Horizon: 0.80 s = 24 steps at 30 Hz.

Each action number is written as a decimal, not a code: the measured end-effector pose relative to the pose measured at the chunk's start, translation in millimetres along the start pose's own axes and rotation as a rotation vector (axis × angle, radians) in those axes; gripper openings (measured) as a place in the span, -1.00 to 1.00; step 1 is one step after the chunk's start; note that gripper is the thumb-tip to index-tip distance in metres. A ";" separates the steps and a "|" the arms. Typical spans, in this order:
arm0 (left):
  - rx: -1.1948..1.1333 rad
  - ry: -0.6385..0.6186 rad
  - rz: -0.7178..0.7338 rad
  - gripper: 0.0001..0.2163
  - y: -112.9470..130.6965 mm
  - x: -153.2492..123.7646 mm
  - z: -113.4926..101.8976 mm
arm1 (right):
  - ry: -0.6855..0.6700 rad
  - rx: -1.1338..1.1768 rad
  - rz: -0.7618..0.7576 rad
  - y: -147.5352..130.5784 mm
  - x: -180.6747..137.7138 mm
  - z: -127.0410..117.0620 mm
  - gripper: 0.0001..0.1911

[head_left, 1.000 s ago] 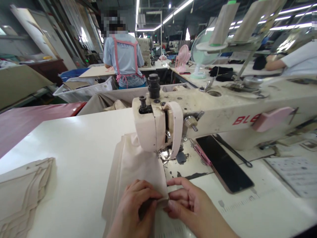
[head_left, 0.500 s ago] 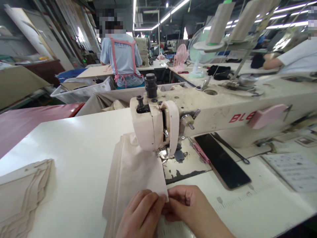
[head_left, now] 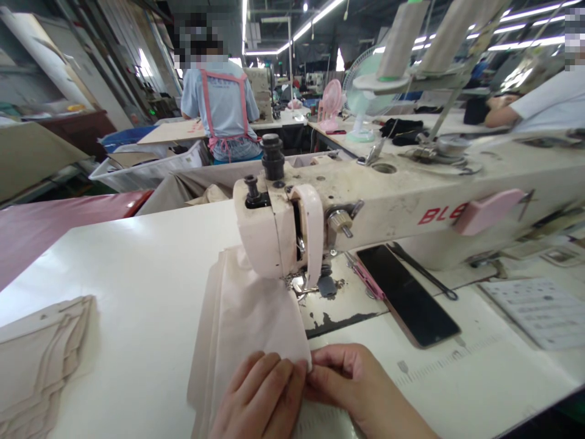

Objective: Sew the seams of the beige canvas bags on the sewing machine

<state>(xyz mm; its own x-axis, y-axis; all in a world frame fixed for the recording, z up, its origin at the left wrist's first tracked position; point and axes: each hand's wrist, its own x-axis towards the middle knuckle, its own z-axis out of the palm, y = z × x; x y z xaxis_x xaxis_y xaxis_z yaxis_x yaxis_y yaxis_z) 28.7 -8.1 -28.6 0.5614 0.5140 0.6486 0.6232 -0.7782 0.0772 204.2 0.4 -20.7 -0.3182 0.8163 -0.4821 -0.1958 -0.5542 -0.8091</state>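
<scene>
Pale beige fabric (head_left: pixel 256 317) runs from under the presser foot of the sewing machine (head_left: pixel 283 225) toward me, its layers fanned out on the left. My left hand (head_left: pixel 262 393) lies over its near part, fingers bent and thumb side pressed on the right edge. At that same edge my right hand (head_left: pixel 345 381) pinches the fabric corner between thumb and forefinger, the other fingers curled. Both hands meet there, a short way in front of the needle area. The far end of the fabric is hidden behind the machine head.
A black phone (head_left: pixel 406 296), pink-handled thread snips (head_left: pixel 368 277) and a dark slim tool (head_left: pixel 427 271) lie right of the needle plate. A stack of beige fabric pieces (head_left: pixel 41 360) sits at left. A co-worker (head_left: pixel 223 103) sits ahead, back turned, beyond a white bin (head_left: pixel 150 171).
The view has shifted slightly, moving the machine a little left in the picture. My left hand's fingers lie a bit flatter on the fabric; the right hand's pinch stays at the edge.
</scene>
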 end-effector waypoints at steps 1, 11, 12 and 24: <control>0.018 -0.005 0.005 -0.85 -0.3 0.2 -1.0 | 0.002 0.004 -0.004 -0.5 -0.3 0.0 -0.76; -0.134 -0.071 -0.066 -0.81 -1.8 6.0 -8.0 | 0.179 -0.632 -0.651 8.9 -5.1 -14.1 -0.66; -0.151 -0.057 -0.076 -0.81 -0.9 5.3 -6.9 | 0.200 -0.766 -0.784 6.9 -4.3 -15.0 -0.65; -0.282 -0.367 0.028 -0.72 -39.6 -2.4 -8.9 | -0.217 -1.410 -1.150 -8.8 11.8 -29.2 -0.72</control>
<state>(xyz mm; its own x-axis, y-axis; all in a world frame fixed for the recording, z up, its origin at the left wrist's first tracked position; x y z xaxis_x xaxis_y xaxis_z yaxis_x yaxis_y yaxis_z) -2.2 18.3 -26.5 0.7630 0.5456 0.3467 0.4614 -0.8353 0.2991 229.3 19.6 -29.1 -0.7286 0.5515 0.4062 0.4202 0.8282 -0.3709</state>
